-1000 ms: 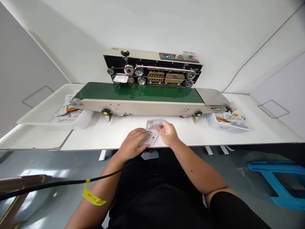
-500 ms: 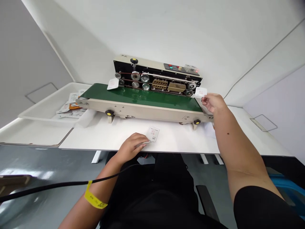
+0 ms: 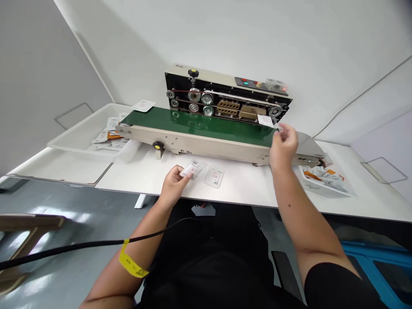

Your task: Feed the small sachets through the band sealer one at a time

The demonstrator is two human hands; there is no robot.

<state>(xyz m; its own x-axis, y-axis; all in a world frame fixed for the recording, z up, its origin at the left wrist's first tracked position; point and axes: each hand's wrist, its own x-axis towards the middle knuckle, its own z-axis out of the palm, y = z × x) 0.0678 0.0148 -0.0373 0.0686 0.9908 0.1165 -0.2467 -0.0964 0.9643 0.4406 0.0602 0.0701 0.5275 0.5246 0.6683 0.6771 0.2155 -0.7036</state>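
At the sealer (image 3: 229,88)
Left hand (image 3: 173,183) pinches a packet (image 3: 191,166); right hand (image 3: 284,146), fingers curled by the belt (image 3: 196,127), grip unclear.

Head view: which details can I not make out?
Head view: print on the white rectangular sachet in the left hand; too small, partly covered by fingers.
Head view: anything inside the right hand; hidden by its curled fingers.
Head view: blue plastic stool; cut off by the right edge.
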